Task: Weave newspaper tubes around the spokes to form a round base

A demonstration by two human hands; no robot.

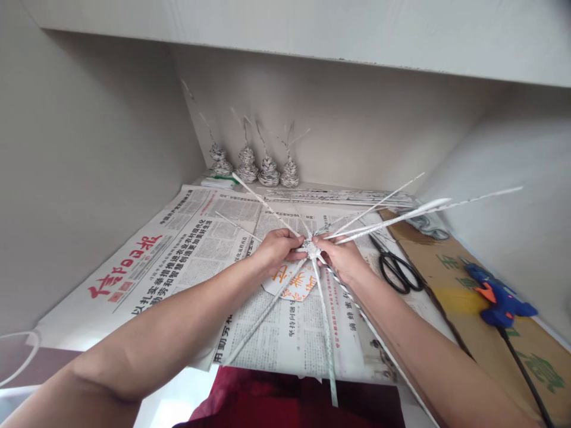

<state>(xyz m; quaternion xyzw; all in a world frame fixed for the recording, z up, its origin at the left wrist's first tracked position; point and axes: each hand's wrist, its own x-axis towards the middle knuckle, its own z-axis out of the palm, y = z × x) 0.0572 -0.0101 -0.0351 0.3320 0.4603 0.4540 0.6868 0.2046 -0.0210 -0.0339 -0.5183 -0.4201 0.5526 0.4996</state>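
Between my two hands is a small woven paper base (313, 248), with long rolled-paper strips (329, 333) spreading out from it in all directions like spokes. My left hand (282, 246) pinches its left edge, thumb on top. My right hand (341, 257) grips the right edge, where several strips (388, 221) fan out to the upper right over the fingers. One darker striped strip (357, 306) runs down beneath my right forearm. Under the base, a white card with orange writing (292, 284) lies on the newspaper, partly covered by the strips.
Newspaper sheets (178, 261) cover the table. Several woven gourd shapes (269, 171) stand by the back wall, beside a bundle of paper rolls (339, 196). Black-handled scissors (399, 270), a cardboard sheet (450, 285) and a blue glue gun (502, 300) with its cord lie right. A ledge (312, 30) overhangs.
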